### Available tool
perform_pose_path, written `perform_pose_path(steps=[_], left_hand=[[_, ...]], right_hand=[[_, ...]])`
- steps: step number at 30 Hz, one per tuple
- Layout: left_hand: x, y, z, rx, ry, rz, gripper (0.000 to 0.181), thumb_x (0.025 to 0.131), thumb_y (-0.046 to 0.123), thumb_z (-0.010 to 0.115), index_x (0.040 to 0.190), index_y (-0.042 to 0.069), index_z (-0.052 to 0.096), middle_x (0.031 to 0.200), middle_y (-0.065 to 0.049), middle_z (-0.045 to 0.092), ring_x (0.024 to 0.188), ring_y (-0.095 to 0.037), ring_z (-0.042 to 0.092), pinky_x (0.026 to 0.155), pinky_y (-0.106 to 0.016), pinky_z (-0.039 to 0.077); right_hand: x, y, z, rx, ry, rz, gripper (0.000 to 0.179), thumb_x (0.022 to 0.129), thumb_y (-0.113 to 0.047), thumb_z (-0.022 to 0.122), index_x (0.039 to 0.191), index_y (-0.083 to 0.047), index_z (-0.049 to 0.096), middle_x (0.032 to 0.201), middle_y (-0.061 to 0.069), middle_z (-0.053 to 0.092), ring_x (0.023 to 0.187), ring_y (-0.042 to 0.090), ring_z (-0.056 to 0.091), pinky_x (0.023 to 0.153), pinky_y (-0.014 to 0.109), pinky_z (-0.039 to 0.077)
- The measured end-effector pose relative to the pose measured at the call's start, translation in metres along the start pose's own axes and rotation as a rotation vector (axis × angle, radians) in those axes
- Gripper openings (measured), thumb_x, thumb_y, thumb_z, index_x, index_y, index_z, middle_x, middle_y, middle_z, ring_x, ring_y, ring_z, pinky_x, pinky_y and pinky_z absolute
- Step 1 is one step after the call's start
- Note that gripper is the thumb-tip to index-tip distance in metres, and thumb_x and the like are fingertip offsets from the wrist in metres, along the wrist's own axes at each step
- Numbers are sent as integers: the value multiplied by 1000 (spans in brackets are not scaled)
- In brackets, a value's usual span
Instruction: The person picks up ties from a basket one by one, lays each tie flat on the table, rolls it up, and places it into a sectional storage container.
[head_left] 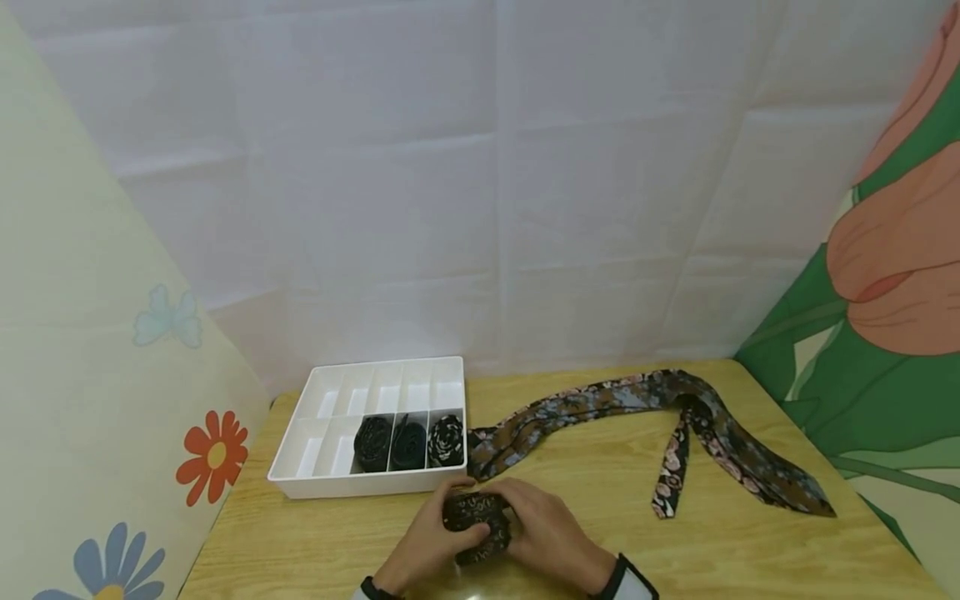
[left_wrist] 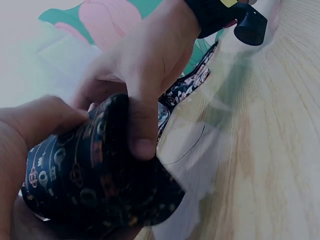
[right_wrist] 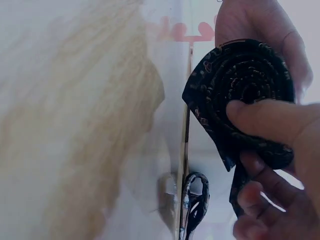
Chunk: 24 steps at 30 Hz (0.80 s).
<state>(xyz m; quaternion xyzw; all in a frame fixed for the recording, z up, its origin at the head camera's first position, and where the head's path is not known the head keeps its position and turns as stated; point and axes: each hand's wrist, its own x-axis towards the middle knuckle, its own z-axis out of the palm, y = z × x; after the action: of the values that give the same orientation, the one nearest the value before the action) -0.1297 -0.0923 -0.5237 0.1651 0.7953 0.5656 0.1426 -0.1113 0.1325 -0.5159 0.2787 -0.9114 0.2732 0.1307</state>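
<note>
Both hands hold a rolled tie (head_left: 477, 523) at the near edge of the desk (head_left: 600, 533), just in front of the tray (head_left: 375, 375). The roll is a tight dark spiral of woven cloth with small orange and pale motifs; in the right wrist view its coiled face (right_wrist: 245, 85) shows round, so the roll's axis runs roughly toward that camera, and a loose tail end hangs off below. The left hand (head_left: 423, 546) curls round the roll from the left, and the right hand (head_left: 547, 533) pinches it from the right, thumb (right_wrist: 265, 120) pressed across the spiral face.

The tray is white plastic, rectangular, split into narrow compartments in two rows. Three compartments at the right of the near row each hold a rolled tie standing on edge (head_left: 408, 442). To the right, a long floral tie (head_left: 675, 417) in brown and pink lies unrolled across the pale wood-grain desk, bent back on itself, well apart from the hands. White creased sheeting hangs behind.
</note>
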Motion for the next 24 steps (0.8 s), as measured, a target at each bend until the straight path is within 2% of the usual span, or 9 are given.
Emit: perform_pose_path(steps=[4, 7, 9, 12, 15, 19, 21, 24], left_hand=[[0, 2, -2, 13, 44, 20, 67, 90, 33, 84, 147, 12, 54, 138, -15, 63, 121, -29, 63, 98, -44, 52], [0, 3, -4, 17, 61, 31, 69, 90, 32, 84, 147, 10, 54, 139, -17, 63, 123, -31, 63, 101, -46, 51], [0, 4, -5, 32, 70, 45, 70, 89, 33, 85, 147, 9, 54, 141, -18, 62, 126, -34, 62, 104, -50, 50], [-1, 6, -6, 56, 85, 61, 71, 87, 32, 87, 146, 8, 56, 146, -19, 61, 132, -39, 60, 108, -54, 47], [-1, 7, -6, 62, 92, 65, 70, 84, 30, 89, 144, 8, 58, 146, -18, 61, 133, -40, 60, 109, -53, 46], [-2, 10, -7, 86, 111, 54, 72, 82, 29, 91, 144, 8, 59, 144, -19, 63, 129, -39, 62, 106, -52, 49], [-2, 13, -9, 96, 121, 52, 72, 82, 30, 91, 143, 8, 61, 143, -19, 64, 128, -39, 63, 106, -55, 51], [-1, 16, -12, 122, 131, 53, 70, 80, 32, 92, 140, 11, 64, 141, -18, 65, 126, -38, 64, 104, -60, 51]], right_hand=[[1, 3, -2, 49, -48, 40, 85, 76, -31, 95, 150, -18, 55, 140, -1, 60, 127, 20, 61, 102, 48, 57], [2, 7, -3, 130, -84, 75, 96, 78, -48, 94, 157, -17, 48, 154, 5, 49, 141, 30, 49, 110, 62, 48], [2, 9, -4, 201, -112, 100, 100, 80, -56, 89, 160, -16, 45, 162, 11, 44, 147, 38, 44, 111, 70, 43], [3, 11, -5, 339, -151, 165, 94, 87, -58, 82, 161, -14, 42, 161, 13, 45, 145, 40, 48, 109, 65, 48], [6, 11, -7, 525, -170, 210, 81, 95, -42, 80, 159, -8, 42, 157, 17, 48, 131, 34, 62, 101, 48, 58], [10, 10, -9, 735, -175, 205, 68, 98, -24, 78, 152, 0, 45, 151, 28, 50, 116, 20, 72, 94, 31, 61], [11, 9, -9, 762, -165, 183, 63, 99, -21, 77, 148, 3, 47, 148, 30, 53, 116, 18, 73, 95, 30, 61], [12, 8, -9, 728, -137, 149, 60, 99, -22, 77, 146, 3, 50, 144, 29, 57, 118, 21, 72, 99, 32, 60]])
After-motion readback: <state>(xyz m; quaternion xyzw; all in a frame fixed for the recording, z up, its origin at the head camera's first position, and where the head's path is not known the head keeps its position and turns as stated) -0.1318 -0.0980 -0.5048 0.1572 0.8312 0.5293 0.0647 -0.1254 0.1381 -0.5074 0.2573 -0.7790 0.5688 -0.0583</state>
